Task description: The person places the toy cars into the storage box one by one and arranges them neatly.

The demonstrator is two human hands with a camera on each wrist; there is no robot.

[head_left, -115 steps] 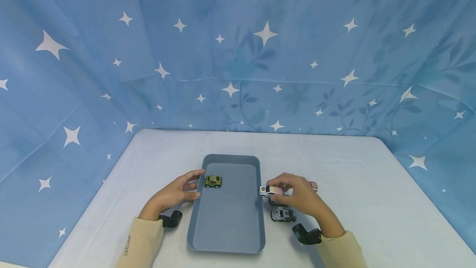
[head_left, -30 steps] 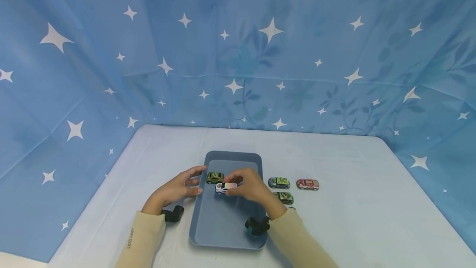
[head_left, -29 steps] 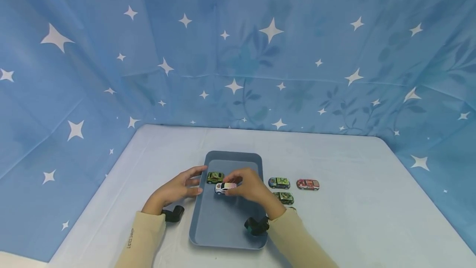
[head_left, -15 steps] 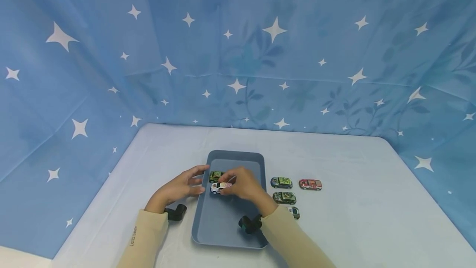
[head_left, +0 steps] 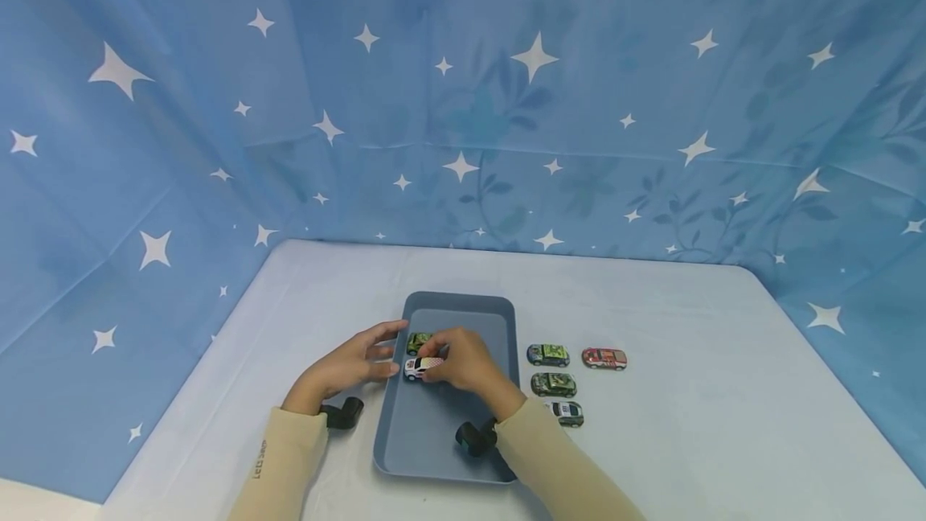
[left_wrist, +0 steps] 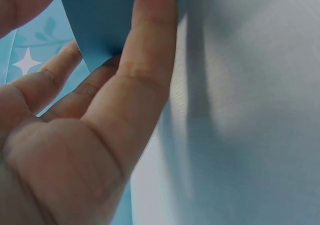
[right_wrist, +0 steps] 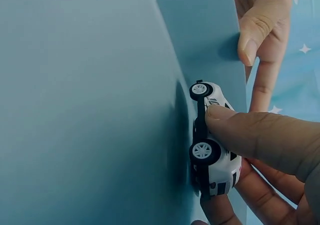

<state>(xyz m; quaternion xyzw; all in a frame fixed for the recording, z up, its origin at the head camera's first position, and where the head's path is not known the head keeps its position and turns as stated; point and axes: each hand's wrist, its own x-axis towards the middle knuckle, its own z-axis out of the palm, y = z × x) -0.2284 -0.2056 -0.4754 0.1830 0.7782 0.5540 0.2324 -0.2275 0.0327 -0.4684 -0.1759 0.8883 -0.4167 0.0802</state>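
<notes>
Inside the tray (head_left: 419,432), near its left wall, the right hand (head_left: 465,360) pinches a white toy car (head_left: 421,368) by its flanks, probably to keep its wheels free, beside a green toy car (head_left: 417,343). The left hand (head_left: 352,362), fingers relaxed, touches the tray's side, presumably bracing it. Lettering on the left sleeve (head_left: 285,449) seems to begin "Lets"; the cars' decals are illegible.

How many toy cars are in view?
6. Inside the blue-grey rectangular tray: a green camouflage toy car and a white toy car, pinched by the right hand. On the white table: blue-and-green car, dark-green car, white-and-black car, red car. The right sleeve could hide more.
</notes>
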